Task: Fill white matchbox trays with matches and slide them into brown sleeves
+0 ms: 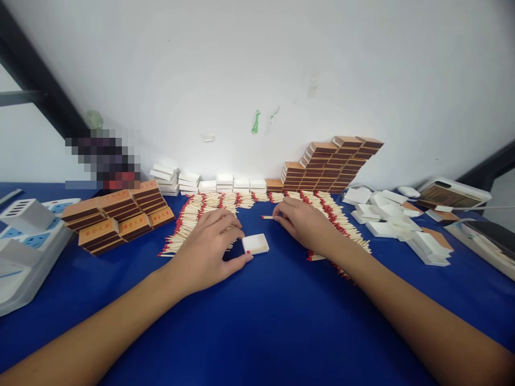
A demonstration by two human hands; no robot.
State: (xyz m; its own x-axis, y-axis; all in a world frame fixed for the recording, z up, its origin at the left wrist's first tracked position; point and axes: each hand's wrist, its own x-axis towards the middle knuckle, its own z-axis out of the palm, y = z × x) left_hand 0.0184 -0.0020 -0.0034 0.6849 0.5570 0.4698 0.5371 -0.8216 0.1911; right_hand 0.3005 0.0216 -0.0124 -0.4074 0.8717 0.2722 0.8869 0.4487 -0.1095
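A small white matchbox tray (261,239) lies on the blue table, with a few red-headed matches along its near side. My left hand (211,246) curves round the tray's left end, the thumb at the near edge and the index finger at the far corner. To the right, my right hand (303,222) pinches a single match (267,217) by its plain end, its red head pointing left. Loose matches (185,228) lie in rows beneath and behind my left hand. Another spread of matches (338,222) runs beside and under my right hand.
Closed matchboxes (120,214) are stacked at left, and a taller stack (328,166) leans by the wall. White trays (225,183) line the wall; more trays (382,214) lie heaped at right. A power strip (60,236) sits far left, a white device (454,193) far right.
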